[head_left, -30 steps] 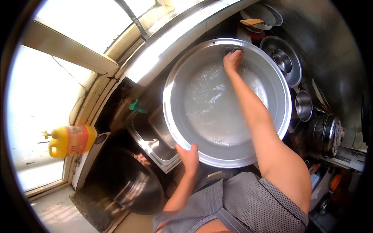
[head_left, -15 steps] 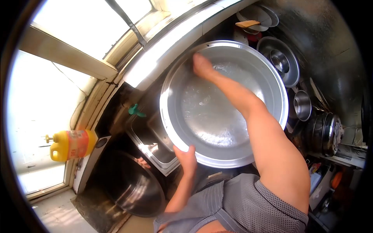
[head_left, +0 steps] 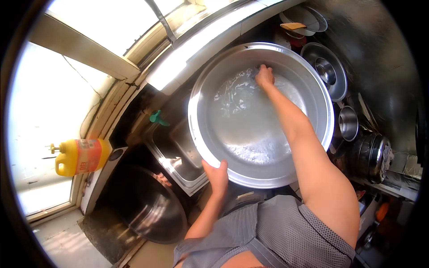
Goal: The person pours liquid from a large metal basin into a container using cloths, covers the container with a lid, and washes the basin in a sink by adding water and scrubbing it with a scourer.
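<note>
A large round metal basin (head_left: 194,127) rests tilted over the sink area, with shallow water (head_left: 243,127) rippling inside it. My left hand (head_left: 217,177) grips the basin's near-left rim, thumb on top and the other fingers hidden beneath. Reaching across the inside, my right hand (head_left: 265,77) is closed against the far inner wall, just right of the ripples. A small dark patch shows at its fingertips, but what it holds is hidden.
Left of the basin lie a metal sink (head_left: 176,149) with a green tap handle (head_left: 158,118) and a big dark metal bowl (head_left: 154,207). A yellow pump bottle (head_left: 82,157) stands by the window. Metal bowls (head_left: 336,91) and a small pot (head_left: 348,121) crowd the right.
My right hand has moved right along the basin's far inner wall, and ripples now spread over the far left of the water. My left hand stays on the rim.
</note>
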Demonstrator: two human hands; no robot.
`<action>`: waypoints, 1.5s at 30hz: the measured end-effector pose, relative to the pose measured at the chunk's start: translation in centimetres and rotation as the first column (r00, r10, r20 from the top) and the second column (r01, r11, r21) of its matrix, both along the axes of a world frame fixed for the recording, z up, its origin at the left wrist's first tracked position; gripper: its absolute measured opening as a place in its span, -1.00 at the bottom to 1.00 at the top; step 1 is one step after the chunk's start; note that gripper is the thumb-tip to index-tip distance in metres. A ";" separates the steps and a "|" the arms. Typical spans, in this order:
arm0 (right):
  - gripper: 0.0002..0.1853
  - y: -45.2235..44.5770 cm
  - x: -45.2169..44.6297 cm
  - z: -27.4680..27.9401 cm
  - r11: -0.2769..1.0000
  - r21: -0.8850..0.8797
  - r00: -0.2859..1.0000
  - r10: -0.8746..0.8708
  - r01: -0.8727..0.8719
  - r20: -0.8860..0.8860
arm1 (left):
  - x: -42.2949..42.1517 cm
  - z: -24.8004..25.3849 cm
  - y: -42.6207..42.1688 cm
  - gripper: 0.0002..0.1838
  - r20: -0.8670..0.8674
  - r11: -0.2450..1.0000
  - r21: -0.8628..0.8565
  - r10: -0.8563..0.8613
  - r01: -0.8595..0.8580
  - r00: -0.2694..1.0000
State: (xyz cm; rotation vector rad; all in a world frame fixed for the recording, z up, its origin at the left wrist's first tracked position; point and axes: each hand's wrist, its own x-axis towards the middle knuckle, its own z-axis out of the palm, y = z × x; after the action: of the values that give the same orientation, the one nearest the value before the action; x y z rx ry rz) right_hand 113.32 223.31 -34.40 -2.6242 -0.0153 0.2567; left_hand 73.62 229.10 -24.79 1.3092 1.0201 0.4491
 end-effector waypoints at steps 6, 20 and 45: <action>-0.71 9.6 -1.8 -1.6 0.851 0.521 0.925 -0.244 0.061 0.291 | 0.0 -0.1 -0.2 -0.49 -0.037 1.000 0.010 -0.007 0.007 0.999; -0.67 -10.9 -21.9 6.6 -0.155 0.245 -0.256 0.848 -0.957 -0.463 | -0.1 -0.6 0.4 -0.49 0.018 1.000 -0.026 0.003 -0.003 1.000; -0.73 9.5 -21.2 1.3 0.497 0.712 0.808 0.563 -0.496 0.170 | 0.0 -1.4 1.8 -0.50 -0.013 0.998 0.015 -0.055 0.055 0.998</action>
State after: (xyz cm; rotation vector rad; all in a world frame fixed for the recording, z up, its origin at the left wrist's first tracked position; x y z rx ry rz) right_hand 92.09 232.84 -33.10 -1.7089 -0.7681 0.4612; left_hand 73.66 230.87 -26.16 1.3520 0.9905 0.4083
